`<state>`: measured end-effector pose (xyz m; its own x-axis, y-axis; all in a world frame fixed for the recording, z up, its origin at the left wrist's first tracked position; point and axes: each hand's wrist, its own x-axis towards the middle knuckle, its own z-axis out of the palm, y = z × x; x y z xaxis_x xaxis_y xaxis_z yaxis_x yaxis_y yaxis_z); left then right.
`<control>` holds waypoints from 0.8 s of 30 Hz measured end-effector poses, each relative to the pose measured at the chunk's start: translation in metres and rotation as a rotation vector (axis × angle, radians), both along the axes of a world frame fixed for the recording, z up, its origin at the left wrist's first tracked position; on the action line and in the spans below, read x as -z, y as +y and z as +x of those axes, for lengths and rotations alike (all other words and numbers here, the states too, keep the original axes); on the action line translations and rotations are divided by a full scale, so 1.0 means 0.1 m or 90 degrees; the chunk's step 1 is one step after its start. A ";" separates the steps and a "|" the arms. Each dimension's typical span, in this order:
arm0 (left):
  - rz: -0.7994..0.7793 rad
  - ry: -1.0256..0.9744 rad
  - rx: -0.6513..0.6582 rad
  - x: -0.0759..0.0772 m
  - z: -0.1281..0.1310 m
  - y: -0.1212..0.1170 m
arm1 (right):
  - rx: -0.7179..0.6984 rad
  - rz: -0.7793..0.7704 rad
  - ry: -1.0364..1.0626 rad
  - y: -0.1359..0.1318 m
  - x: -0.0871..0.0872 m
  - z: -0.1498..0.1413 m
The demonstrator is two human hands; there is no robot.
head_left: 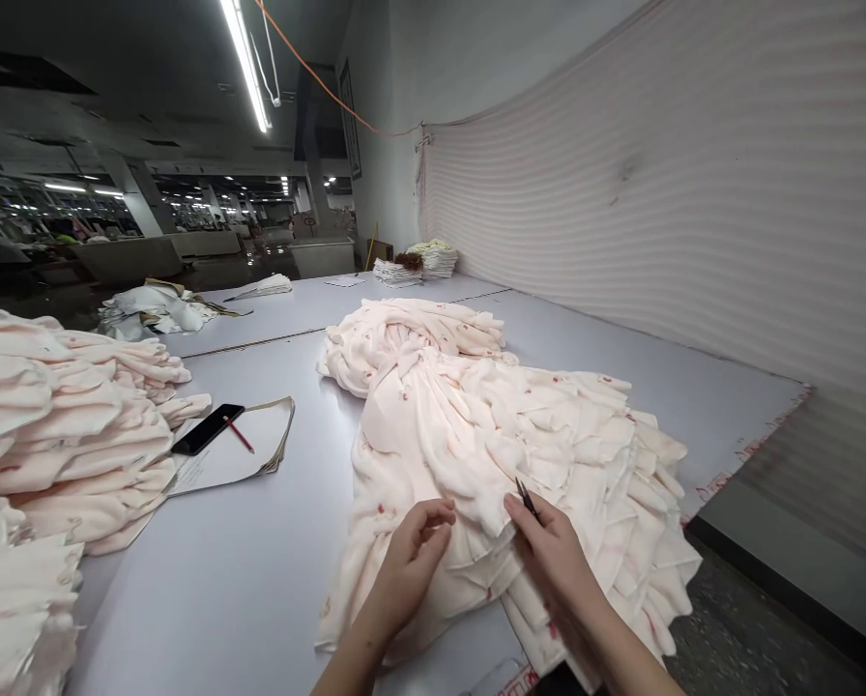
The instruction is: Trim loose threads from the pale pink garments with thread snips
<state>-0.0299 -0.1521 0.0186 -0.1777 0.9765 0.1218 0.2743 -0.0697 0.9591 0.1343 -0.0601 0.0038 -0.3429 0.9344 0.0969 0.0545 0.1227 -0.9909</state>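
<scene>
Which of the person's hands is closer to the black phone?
Left. The left hand is at the pale cloth, to the right of the phone; the right hand, holding a dark pointed tool, is farther right.

No readable text
Red markings [714,483] on the edge of the table [208,580], right and bottom of the frame, and faint print on the paper sheet [253,452] at left are too small or blurred to read.
</scene>
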 end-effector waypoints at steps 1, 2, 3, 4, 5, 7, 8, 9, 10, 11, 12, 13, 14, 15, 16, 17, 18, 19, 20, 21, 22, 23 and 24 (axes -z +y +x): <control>0.028 0.021 -0.016 0.01 0.08 0.03 | -0.005 -0.051 0.042 0.03 -0.06 0.03; 0.059 0.057 -0.036 0.03 0.16 0.06 | -0.014 -0.097 0.079 0.03 -0.11 0.06; 0.091 0.100 -0.059 0.06 0.24 0.09 | -0.023 -0.136 0.109 0.02 -0.15 0.07; 0.124 0.142 -0.082 0.08 0.31 0.12 | -0.028 -0.161 0.132 0.00 -0.19 0.07; 0.158 0.182 -0.107 0.10 0.37 0.15 | -0.034 -0.172 0.148 -0.02 -0.21 0.06; 0.229 0.244 -0.147 0.11 0.43 0.21 | -0.040 -0.146 0.148 -0.05 -0.24 0.06; 0.264 0.261 -0.155 0.11 0.43 0.22 | -0.036 -0.111 0.131 -0.05 -0.25 0.06; 0.292 0.266 -0.154 0.10 0.42 0.23 | -0.029 -0.064 0.101 -0.05 -0.25 0.08; 0.315 0.261 -0.147 0.08 0.41 0.24 | -0.016 -0.009 0.059 -0.05 -0.26 0.12; 0.326 0.248 -0.136 0.06 0.39 0.24 | 0.001 0.048 0.005 -0.05 -0.28 0.16; 0.328 0.234 -0.123 0.04 0.37 0.23 | 0.018 0.102 -0.052 -0.05 -0.30 0.21; 0.321 0.222 -0.110 0.03 0.36 0.23 | 0.027 0.152 -0.107 -0.06 -0.32 0.27; 0.310 0.211 -0.102 0.01 0.35 0.23 | 0.026 0.197 -0.153 -0.08 -0.35 0.33; 0.293 0.197 -0.099 0.00 0.35 0.22 | 0.015 0.237 -0.189 -0.11 -0.38 0.38; 0.274 0.179 -0.100 -0.01 0.36 0.22 | -0.004 0.273 -0.212 -0.13 -0.41 0.42; 0.254 0.153 -0.104 -0.02 0.37 0.22 | -0.025 0.306 -0.227 -0.17 -0.43 0.46; 0.233 0.123 -0.111 -0.03 0.38 0.22 | -0.043 0.335 -0.237 -0.20 -0.46 0.48; 0.214 0.095 -0.121 -0.04 0.40 0.22 | -0.054 0.359 -0.244 -0.22 -0.48 0.48; 0.198 0.074 -0.129 -0.05 0.41 0.22 | -0.062 0.380 -0.246 -0.24 -0.49 0.48; 0.187 0.063 -0.133 -0.06 0.42 0.22 | -0.068 0.399 -0.244 -0.26 -0.49 0.47; 0.180 0.062 -0.134 -0.07 0.43 0.21 | -0.073 0.417 -0.242 -0.27 -0.49 0.45; 0.176 0.066 -0.136 -0.08 0.44 0.21 | -0.075 0.434 -0.241 -0.27 -0.49 0.44; 0.175 0.073 -0.138 -0.08 0.44 0.21 | -0.073 0.453 -0.243 -0.28 -0.48 0.43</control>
